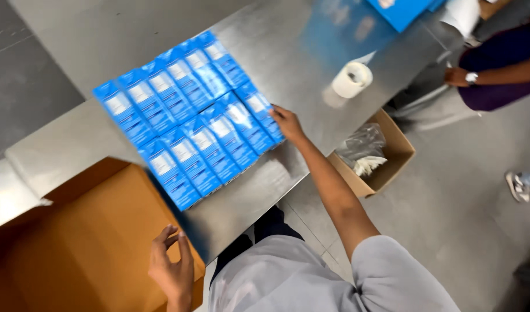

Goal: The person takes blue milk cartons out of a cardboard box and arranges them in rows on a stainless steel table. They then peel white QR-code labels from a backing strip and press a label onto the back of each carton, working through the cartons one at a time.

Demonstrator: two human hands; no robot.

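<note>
On the steel table [288, 75], the right hand [287, 122] presses spread fingers against the near edge of the blue cartons [187, 115], while the left hand [171, 267] rests open on the cardboard box [86, 242] beside them.

Blue cartons [190, 115] with white label panels, lying flat, packed side by side in two touching rows on steel worktop [276, 58]. Brown cardboard box [86, 242] open, at near-left worktop edge.

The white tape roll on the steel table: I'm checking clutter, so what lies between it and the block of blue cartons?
Head view: bare steel table separates the white tape roll from the blue cartons.
</note>
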